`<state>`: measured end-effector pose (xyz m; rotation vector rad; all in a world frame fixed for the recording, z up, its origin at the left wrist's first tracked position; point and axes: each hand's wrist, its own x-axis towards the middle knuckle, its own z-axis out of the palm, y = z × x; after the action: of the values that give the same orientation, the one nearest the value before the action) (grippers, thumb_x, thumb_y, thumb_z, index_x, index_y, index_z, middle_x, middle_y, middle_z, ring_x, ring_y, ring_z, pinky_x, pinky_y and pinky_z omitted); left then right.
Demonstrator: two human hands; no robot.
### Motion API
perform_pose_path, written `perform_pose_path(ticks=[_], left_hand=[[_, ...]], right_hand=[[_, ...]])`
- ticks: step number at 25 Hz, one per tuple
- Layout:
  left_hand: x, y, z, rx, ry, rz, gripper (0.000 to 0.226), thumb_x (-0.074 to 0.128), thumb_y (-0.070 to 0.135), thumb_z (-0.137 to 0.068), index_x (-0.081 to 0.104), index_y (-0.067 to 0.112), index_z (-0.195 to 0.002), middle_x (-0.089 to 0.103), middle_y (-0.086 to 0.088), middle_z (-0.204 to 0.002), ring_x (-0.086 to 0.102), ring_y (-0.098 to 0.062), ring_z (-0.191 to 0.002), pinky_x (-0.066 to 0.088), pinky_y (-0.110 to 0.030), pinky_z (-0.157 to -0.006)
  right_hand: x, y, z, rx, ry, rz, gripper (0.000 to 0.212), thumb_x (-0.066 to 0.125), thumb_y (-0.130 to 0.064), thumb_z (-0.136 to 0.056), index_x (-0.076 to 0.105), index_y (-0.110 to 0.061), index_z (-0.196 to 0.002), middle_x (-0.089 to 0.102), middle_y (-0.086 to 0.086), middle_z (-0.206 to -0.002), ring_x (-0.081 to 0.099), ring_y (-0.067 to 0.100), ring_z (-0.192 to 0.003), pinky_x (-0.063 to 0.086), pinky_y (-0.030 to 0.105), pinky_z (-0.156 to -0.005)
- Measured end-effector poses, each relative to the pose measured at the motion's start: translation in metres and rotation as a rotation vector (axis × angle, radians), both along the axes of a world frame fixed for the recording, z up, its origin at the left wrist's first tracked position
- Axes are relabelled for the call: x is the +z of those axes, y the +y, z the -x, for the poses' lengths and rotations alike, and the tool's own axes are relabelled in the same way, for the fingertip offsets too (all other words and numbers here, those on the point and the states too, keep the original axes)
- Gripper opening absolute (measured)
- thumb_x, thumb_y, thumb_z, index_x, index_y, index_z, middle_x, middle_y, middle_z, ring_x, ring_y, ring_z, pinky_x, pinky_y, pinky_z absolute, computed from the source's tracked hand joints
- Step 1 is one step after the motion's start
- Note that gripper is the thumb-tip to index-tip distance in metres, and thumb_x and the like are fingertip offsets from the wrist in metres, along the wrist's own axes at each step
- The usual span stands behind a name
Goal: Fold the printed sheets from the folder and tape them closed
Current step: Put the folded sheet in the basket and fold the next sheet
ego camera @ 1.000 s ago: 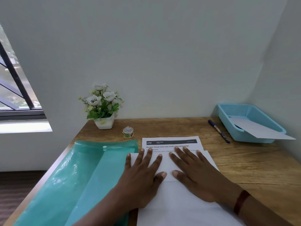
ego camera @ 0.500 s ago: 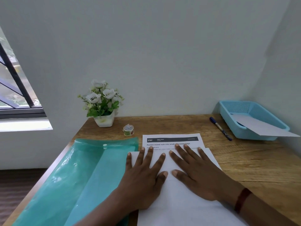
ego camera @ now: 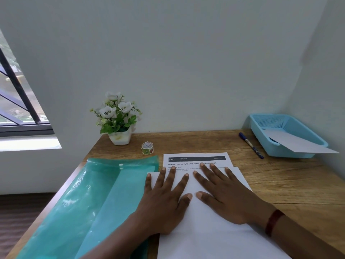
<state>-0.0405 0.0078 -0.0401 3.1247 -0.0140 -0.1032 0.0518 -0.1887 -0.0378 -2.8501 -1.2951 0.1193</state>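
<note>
- The printed sheet (ego camera: 201, 236) lies flat on the counter (ego camera: 289, 184) straight in front of me. It is thin, smooth white paper. A blank white layer covers most of it, and its straight far edge leaves only the dark header bar and a few lines of text showing.
- My left hand (ego camera: 164, 200) rests palm-down on the sheet's left half. Its grip is apart, fingers straight and fanned, clamped on nothing.
- My right hand (ego camera: 227, 197) presses the sheet's right half the same way, grip spread flat, with the thumb tips of both hands nearly meeting. A dark red band (ego camera: 273, 222) circles that wrist.
- Just left of the sheet lies a glossy, translucent teal plastic folder (ego camera: 84, 202) with a white snap button, flap open.
- Beyond the sheet's far left corner stands a small roll of patterned tape (ego camera: 147, 148) on its edge.
- Further back from the sheet on that side is a white pot of white flowers (ego camera: 119, 126).
- Right of the sheet and beyond it lies a slim blue pen (ego camera: 251, 145), then a rectangular light-blue mesh basket (ego camera: 291, 155) holding a tilted white sheet (ego camera: 298, 143) that overhangs its rim.
</note>
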Motion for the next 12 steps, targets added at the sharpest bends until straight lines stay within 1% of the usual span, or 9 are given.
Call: perform_pose_path(ticks=[4, 7, 12], left_hand=[[-0.001, 0.002, 0.000, 0.004, 0.009, 0.015, 0.060, 0.003, 0.064, -0.095, -0.021, 0.046, -0.147, -0.028, 0.005, -0.158, -0.032, -0.021, -0.143, -0.013, -0.057, -0.116], [0.000, 0.002, 0.000, 0.008, 0.007, 0.022, 0.060, 0.004, 0.065, -0.095, -0.020, 0.046, -0.147, -0.027, 0.005, -0.158, -0.030, -0.020, -0.144, -0.011, -0.056, -0.117], [0.002, 0.001, -0.001, 0.028, 0.028, 0.027, 0.065, 0.005, 0.066, -0.094, -0.019, 0.041, -0.149, -0.029, 0.007, -0.157, -0.029, -0.019, -0.144, -0.010, -0.055, -0.118]], right_hand=[[0.000, -0.001, -0.002, 0.002, 0.007, -0.005, 0.068, -0.002, -0.070, -0.087, -0.016, -0.044, -0.149, -0.025, -0.012, -0.158, -0.026, 0.013, -0.145, -0.011, 0.042, -0.120], [0.000, -0.006, -0.003, -0.038, 0.016, -0.011, 0.069, 0.000, -0.073, -0.087, -0.016, -0.045, -0.148, -0.025, -0.011, -0.158, -0.026, 0.015, -0.145, -0.010, 0.043, -0.121], [0.002, -0.017, -0.006, -0.103, 0.013, 0.011, 0.074, 0.003, -0.074, -0.087, -0.017, -0.039, -0.150, -0.024, -0.006, -0.158, -0.024, 0.017, -0.146, -0.009, 0.041, -0.121]])
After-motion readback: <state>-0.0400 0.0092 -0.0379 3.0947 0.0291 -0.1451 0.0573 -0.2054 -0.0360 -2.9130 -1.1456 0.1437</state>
